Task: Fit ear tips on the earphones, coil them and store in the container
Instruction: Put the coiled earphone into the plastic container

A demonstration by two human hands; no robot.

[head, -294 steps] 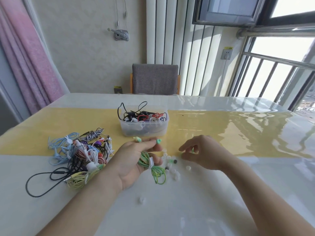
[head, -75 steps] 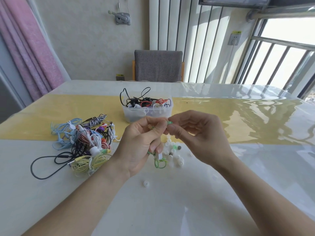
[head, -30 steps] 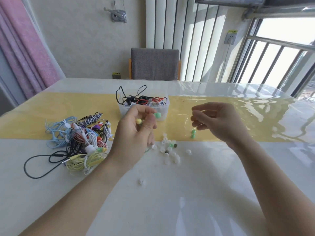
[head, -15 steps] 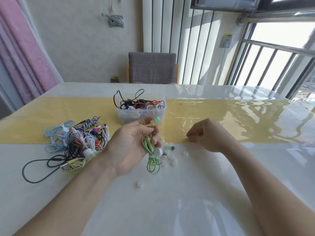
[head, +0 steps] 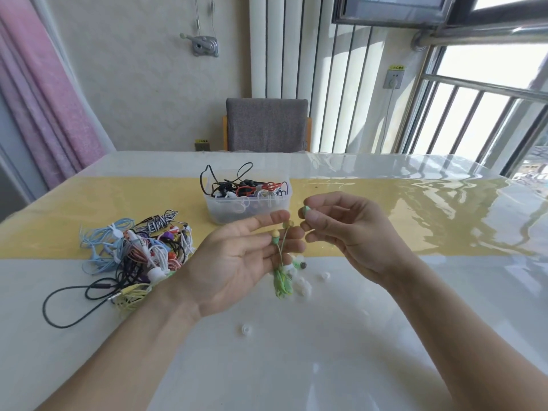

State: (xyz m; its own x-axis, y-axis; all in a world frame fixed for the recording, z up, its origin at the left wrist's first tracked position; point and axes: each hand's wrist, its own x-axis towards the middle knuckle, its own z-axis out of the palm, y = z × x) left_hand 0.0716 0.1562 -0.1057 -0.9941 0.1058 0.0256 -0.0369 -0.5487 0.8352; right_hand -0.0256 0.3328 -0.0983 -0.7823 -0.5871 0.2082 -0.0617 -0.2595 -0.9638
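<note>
My left hand (head: pixel 237 262) is turned palm up over the table and holds the green earphones (head: pixel 281 281) between its fingers. The coiled cable hangs below the fingers. One earbud (head: pixel 275 234) with a yellowish end lies on the fingers, and the second bud sits just beyond it. My right hand (head: pixel 347 232) pinches a small green ear tip (head: pixel 305 210) between thumb and forefinger, close to the left fingertips. The clear plastic container (head: pixel 225 213) with several earphones stands behind both hands.
A tangled pile of earphones (head: pixel 139 247) lies at the left, with a black cable loop (head: pixel 59 307) trailing forward. Loose white ear tips (head: pixel 302 287) are scattered under the hands; one (head: pixel 244 329) lies nearer me. A grey chair (head: pixel 267 123) stands beyond the table.
My right hand has lifted from the loose tips on the table, now pinching a green ear tip near the left fingertips. My left hand has turned more palm up.
</note>
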